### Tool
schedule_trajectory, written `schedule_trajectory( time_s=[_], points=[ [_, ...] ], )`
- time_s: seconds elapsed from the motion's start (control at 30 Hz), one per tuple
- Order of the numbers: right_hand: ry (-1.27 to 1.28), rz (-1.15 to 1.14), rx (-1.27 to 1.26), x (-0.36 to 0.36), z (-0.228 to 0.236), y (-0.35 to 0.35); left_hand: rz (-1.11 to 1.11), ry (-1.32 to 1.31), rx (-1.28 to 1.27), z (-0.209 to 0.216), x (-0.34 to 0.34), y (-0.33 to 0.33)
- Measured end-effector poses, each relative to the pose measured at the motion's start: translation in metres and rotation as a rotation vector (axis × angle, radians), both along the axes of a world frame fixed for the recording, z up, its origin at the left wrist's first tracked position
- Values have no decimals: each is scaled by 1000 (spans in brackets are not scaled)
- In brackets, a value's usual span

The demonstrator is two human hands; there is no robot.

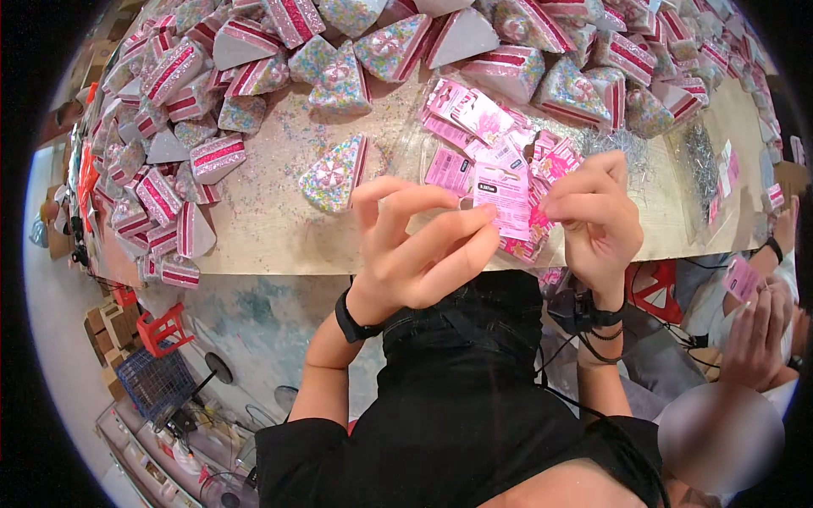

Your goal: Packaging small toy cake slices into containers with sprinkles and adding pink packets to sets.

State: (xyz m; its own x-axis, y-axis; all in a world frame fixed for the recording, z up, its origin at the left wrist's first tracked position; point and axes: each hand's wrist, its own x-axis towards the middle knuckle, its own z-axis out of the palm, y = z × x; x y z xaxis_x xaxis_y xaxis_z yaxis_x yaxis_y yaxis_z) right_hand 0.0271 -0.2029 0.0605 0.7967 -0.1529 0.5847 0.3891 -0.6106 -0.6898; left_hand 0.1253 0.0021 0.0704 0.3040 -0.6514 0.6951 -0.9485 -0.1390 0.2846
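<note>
Between the thumb and fingertips of my left hand (428, 241) is the left edge of a pink-and-white tag card (505, 196), held upright above the table's near edge. Just right of the card, my right hand (600, 220) is closed in a pinch; whatever lies between its fingertips is too small to make out. Behind the card lies a heap of similar pink tags (449, 169), some in clear plastic. A single cake-slice ornament (333, 173) with pastel sprinkles and a pink-white swirl sits left of the tags, near my left hand.
Many glittery cake-slice ornaments (288, 51) are piled along the table's (271, 199) back and left. Silver strands (701, 169) lie at the right. Another person's hand (754, 339) holds a pink tag there. A red stool (161, 328) and blue crate (155, 381) stand left on the floor.
</note>
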Motion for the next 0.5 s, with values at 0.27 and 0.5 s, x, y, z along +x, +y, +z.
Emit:
schedule_trajectory(
  time_s=[0.27, 0.5],
  points=[
    [150, 269, 662, -8, -18, 18, -58, 202, 58, -4, -4, -4],
    [188, 292, 1011, -18, -29, 49, -77, 47, 81, -4, -9, 0]
  ],
)
